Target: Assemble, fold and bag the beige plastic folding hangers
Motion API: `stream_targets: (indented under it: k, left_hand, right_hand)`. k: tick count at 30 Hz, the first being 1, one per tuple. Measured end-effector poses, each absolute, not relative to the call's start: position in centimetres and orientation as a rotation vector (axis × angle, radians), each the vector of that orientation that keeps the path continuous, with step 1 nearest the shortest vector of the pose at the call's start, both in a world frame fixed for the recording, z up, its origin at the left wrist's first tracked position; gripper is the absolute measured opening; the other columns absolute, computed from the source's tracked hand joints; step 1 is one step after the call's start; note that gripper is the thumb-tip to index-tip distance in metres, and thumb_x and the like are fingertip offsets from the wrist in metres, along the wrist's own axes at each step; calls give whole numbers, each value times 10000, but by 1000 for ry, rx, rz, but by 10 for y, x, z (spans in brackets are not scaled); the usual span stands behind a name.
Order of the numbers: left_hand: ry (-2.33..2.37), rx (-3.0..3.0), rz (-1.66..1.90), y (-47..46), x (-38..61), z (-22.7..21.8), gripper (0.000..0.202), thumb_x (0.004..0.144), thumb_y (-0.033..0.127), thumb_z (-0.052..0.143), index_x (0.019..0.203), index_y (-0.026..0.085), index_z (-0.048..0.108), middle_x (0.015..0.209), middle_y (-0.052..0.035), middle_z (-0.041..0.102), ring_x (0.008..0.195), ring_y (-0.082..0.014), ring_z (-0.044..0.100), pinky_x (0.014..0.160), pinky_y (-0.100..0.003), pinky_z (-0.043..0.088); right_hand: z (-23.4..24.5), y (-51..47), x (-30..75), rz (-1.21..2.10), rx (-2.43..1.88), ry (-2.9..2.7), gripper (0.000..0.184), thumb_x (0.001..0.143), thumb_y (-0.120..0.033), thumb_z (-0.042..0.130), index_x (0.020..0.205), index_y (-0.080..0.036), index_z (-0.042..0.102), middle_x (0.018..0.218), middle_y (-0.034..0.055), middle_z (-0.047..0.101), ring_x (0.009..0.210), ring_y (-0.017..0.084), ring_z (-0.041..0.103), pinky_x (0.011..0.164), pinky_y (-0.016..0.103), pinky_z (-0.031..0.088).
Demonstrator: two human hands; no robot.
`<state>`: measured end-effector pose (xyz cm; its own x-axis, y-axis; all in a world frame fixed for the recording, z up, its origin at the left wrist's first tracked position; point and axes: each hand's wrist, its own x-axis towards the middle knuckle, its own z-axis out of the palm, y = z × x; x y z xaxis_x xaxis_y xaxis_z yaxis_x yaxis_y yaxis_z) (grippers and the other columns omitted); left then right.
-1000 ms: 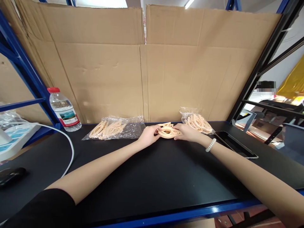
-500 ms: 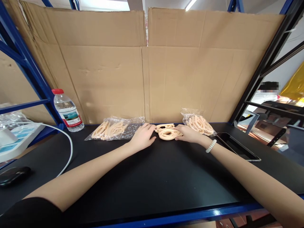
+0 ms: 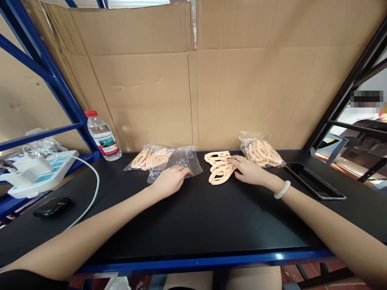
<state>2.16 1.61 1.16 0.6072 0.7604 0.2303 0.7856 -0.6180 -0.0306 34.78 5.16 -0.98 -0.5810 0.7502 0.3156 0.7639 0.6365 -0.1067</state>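
A loose pile of peach-coloured oval hair clips (image 3: 218, 168) lies on the black table top (image 3: 193, 225). My right hand (image 3: 248, 170) rests beside the pile with its fingers stretched flat, the tips touching the clips. My left hand (image 3: 169, 180) is to the left of the pile, its fingers curled onto the near edge of a clear plastic bag (image 3: 169, 159) that holds more of the same clips. A second bag of clips (image 3: 261, 152) sits behind my right hand, against the cardboard.
A cardboard wall (image 3: 193, 88) closes the back of the table. A water bottle (image 3: 102, 137) stands at the back left. A white power strip (image 3: 39, 174), its cable (image 3: 90, 197) and a black mouse (image 3: 51, 206) lie left. A dark tablet (image 3: 314, 185) lies right.
My left hand has let go of the clips and moved left onto the plastic bag. The clips now lie spread on the table under my right fingertips. The camera has tilted down.
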Motion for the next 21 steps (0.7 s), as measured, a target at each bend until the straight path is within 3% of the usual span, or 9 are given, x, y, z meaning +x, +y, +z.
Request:
stream_targets:
  k: [6, 12, 16, 21]
  left_hand:
    - [-1182, -2783, -214, -27, 27, 16, 311, 796, -17, 393, 945, 196, 563, 948, -60, 666, 867, -219, 636, 773, -332, 498]
    - [-1142, -2907, -273, -45, 12, 19, 293, 725, -38, 353, 828, 190, 506, 848, -39, 582, 723, -178, 561, 672, -280, 453]
    - [-1091, -3031, -396, -53, -2, 23, 246, 745, -6, 352, 778, 195, 492, 813, -33, 562, 756, -181, 529, 705, -279, 433]
    - [-1135, -3069, -454, -61, -10, 20, 109, 852, 136, 453, 870, 197, 541, 748, -4, 544, 720, -168, 521, 682, -274, 426]
  right_hand:
    - [-7, 36, 353, -78, -1099, -2515, 742, 691, -21, 462, 1418, -167, 447, 1422, 157, 452, 1338, 321, 414, 1090, 507, 390]
    - [-7, 22, 349, -77, -1015, -2543, 579, 776, -49, 478, 1332, -202, 536, 1317, 126, 553, 1272, 295, 479, 1054, 484, 426]
    - [-5, 16, 348, -74, -1025, -2536, 487, 828, -110, 517, 1307, -187, 564, 1237, 147, 595, 1195, 318, 521, 1000, 499, 451]
    - [-2, 14, 351, 46, -1061, -2542, 391, 887, -277, 564, 1273, -231, 603, 1172, 127, 609, 1095, 311, 575, 954, 486, 476]
